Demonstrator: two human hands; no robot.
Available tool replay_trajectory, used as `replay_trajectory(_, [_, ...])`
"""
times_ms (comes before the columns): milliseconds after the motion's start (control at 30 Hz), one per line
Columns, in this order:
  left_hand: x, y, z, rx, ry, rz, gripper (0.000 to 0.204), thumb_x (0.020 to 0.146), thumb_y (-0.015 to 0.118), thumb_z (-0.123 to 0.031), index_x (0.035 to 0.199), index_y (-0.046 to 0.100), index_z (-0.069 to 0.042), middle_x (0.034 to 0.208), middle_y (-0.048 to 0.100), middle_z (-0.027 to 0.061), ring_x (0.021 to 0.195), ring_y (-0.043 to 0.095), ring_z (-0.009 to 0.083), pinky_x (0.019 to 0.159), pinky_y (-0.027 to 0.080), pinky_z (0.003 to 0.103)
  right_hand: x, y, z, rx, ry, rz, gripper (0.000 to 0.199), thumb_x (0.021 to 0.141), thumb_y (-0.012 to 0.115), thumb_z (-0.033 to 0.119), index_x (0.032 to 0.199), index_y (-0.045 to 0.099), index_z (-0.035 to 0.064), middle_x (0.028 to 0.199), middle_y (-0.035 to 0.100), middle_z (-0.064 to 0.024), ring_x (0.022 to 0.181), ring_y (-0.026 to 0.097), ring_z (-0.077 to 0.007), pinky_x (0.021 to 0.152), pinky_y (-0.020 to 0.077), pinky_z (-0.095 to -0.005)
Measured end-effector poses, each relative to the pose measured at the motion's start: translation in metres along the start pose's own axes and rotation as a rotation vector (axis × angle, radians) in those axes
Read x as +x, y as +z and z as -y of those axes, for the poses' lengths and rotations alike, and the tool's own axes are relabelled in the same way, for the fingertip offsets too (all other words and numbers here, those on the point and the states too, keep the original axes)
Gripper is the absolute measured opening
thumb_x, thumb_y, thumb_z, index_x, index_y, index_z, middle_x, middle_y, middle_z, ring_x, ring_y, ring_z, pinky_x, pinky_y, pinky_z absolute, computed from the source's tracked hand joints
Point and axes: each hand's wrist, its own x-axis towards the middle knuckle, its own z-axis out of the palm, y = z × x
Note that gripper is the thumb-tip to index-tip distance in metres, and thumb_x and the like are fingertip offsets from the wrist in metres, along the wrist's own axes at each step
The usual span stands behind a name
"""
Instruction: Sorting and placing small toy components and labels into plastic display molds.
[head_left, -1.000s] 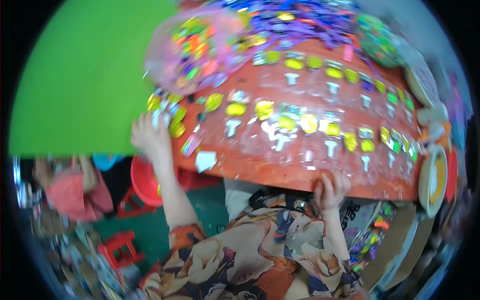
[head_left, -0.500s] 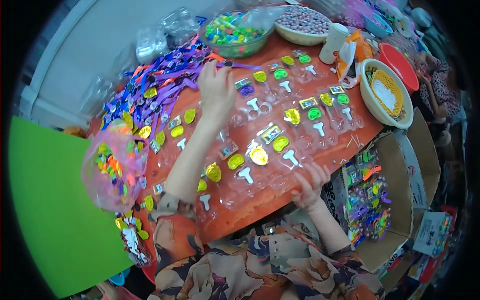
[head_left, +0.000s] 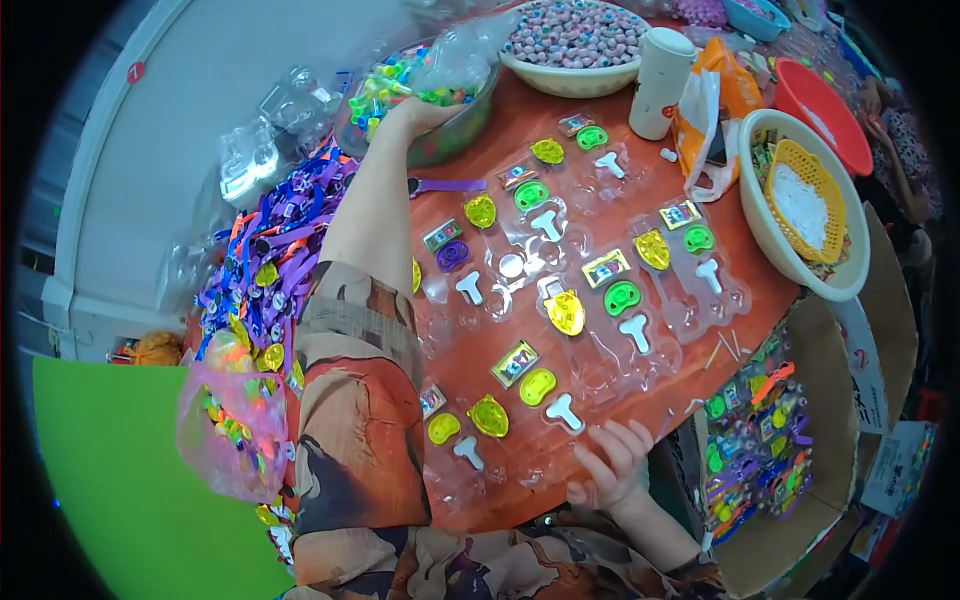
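My left hand (head_left: 424, 117) reaches into the clear bowl (head_left: 440, 150) of small green, yellow and blue plastic pieces (head_left: 392, 88); its fingertips are hidden there. My right hand (head_left: 612, 468) hovers at the table's near edge with its fingers apart and nothing in it. Beside it lies a white T-shaped piece (head_left: 565, 413) in a clear plastic blister tray (head_left: 620, 375). Similar trays lie in rows, holding yellow oval pieces (head_left: 537, 387), green rings (head_left: 621, 297) and small picture boxes (head_left: 515, 363). A purple-strapped toy watch (head_left: 447, 185) lies below the bowl.
Purple and blue toy watches (head_left: 285, 215) pile up at left, above a pink bag (head_left: 235, 430). A cream bowl of beads (head_left: 575, 45), a white cup (head_left: 660, 85) and a cream basin (head_left: 852, 240) stand behind. At right, an open carton (head_left: 815, 430) holds filled packs.
My left hand has moved away from me, from above the strap pile into the clear bowl. My right hand stays by the near edge. The view has shifted.
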Motion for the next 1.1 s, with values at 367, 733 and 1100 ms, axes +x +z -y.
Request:
replay_trajectory(367, [0.034,0.010,0.022,0.239,-0.184,-0.156,0.061,0.074,0.075,-0.037,0.127,0.067,-0.007,0.130,0.066,0.0152,0.123,0.062,0.0313,0.102,0.050,0.041,0.006,0.003,0.002,0.041,-0.007,0.030,0.030,0.094,0.057,0.040,0.112,0.065,0.0167,0.120,0.063,-0.0063,0.114,0.057,-0.0250,0.104,0.0386,-0.0457])
replay_trajectory(733, [-0.043,-0.017,0.008,-0.073,-0.263,-0.664,0.024,0.085,0.068,-0.026,0.106,0.075,-0.016,0.110,0.073,0.0116,0.106,0.069,0.0303,0.091,0.055,0.043,0.013,0.004,0.006,0.051,-0.022,-0.023,0.027,0.085,0.065,0.024,0.110,0.066,0.0122,0.115,0.063,-0.0074,0.111,0.058,-0.0282,0.100,0.0403,-0.0466])
replay_trajectory(1100, [-0.004,-0.056,0.083,-1.665,-0.217,-0.241,0.026,0.089,0.066,-0.006,0.114,0.058,-0.008,0.100,0.066,0.0143,0.077,0.067,0.0346,0.048,0.055,0.041,0.016,0.008,0.012,0.066,-0.058,-0.054,0.030,0.077,0.068,0.015,0.107,0.067,0.0107,0.113,0.063,-0.0084,0.109,0.059,-0.0297,0.095,0.0441,-0.0461])
